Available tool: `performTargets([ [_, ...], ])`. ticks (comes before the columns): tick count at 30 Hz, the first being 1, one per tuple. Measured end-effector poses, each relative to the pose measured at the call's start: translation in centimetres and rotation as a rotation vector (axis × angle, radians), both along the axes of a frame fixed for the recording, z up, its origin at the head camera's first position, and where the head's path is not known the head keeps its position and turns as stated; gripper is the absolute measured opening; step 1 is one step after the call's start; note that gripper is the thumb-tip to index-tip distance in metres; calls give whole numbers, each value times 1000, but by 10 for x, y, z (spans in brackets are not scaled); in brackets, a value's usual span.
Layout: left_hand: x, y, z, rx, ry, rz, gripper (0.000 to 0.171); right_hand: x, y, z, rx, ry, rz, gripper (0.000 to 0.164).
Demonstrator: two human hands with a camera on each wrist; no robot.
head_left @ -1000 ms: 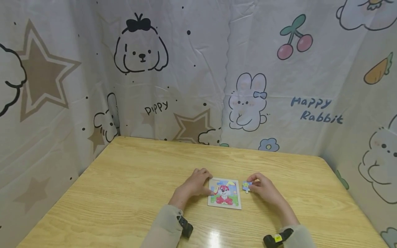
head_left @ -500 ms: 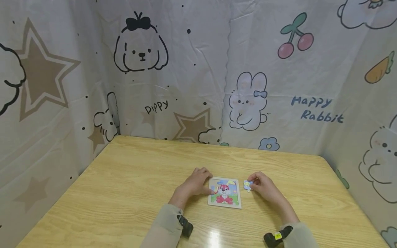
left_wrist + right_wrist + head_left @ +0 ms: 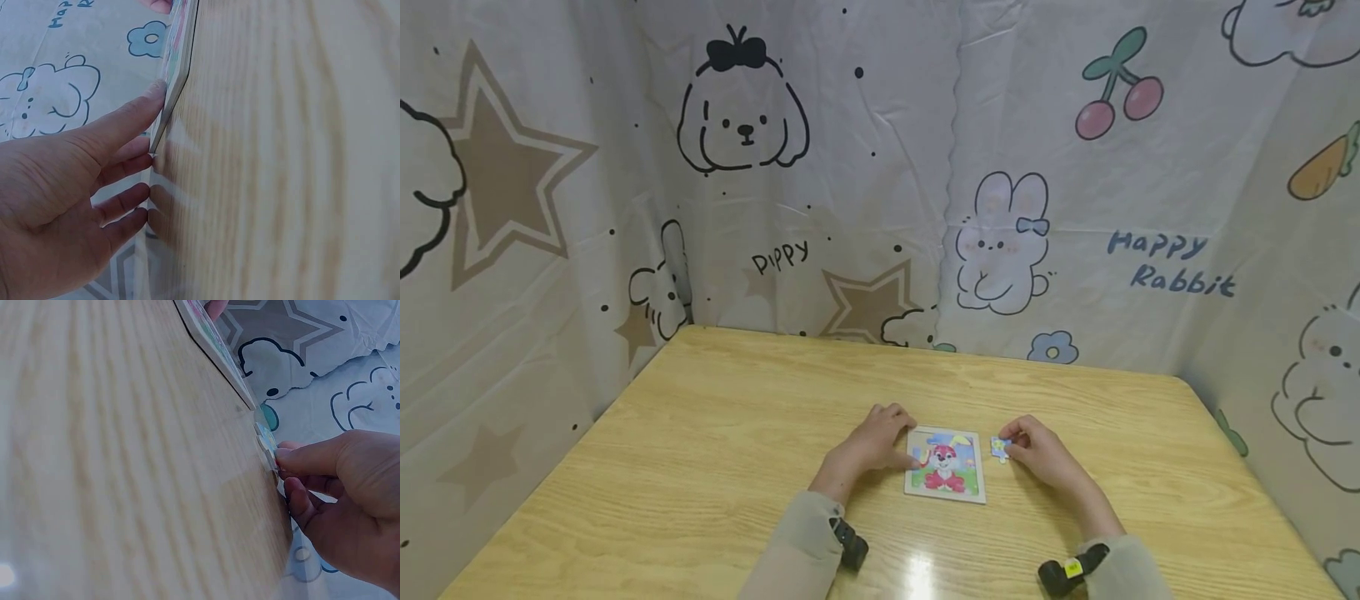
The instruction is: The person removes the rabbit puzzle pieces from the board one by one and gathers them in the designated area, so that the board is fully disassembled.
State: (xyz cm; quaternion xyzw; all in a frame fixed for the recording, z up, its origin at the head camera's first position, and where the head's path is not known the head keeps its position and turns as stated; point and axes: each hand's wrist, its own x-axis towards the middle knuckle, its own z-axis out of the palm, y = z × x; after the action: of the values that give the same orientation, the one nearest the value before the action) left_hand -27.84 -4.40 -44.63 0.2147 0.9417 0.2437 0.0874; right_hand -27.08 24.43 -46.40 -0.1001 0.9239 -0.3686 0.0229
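A square jigsaw puzzle [image 3: 945, 483] in a pale frame lies on the table, showing a red-and-white rabbit with a yellow ear. At its left side is my left hand [image 3: 872, 442], thumb over the edge and a finger at the far left corner. The left wrist view shows this thumb [image 3: 134, 119] along the frame, with the other fingers low beside the corner. My right hand [image 3: 1037, 450] pinches a small blue-and-yellow puzzle piece [image 3: 998, 448] between thumb and fingers, just right of the frame. In the right wrist view the piece [image 3: 266, 439] sits close over the tabletop.
The wood-grain table [image 3: 737, 417] stretches around both hands. Behind it and at both sides hangs a pale curtain [image 3: 865, 192] printed with rabbits, stars and fruit. Dark cameras are strapped to the left wrist [image 3: 850, 546] and the right wrist [image 3: 1063, 575].
My right hand has shifted slightly right with the puzzle piece, widening the gap to the frame a little. The left hand and the framed puzzle have stayed in place.
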Motion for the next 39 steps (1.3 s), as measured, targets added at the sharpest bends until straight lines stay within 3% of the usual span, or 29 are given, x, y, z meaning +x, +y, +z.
performTargets([
  [15,1,0,2,-1,6,0,62,-3,-7,4,-21,97,54,13],
  [26,1,0,0,12,2,1,61,-7,-32,3,-76,22,97,15],
  [39,-3,-1,-1,9,-1,-3,61,-12,-63,3,-107,-7,215,16],
])
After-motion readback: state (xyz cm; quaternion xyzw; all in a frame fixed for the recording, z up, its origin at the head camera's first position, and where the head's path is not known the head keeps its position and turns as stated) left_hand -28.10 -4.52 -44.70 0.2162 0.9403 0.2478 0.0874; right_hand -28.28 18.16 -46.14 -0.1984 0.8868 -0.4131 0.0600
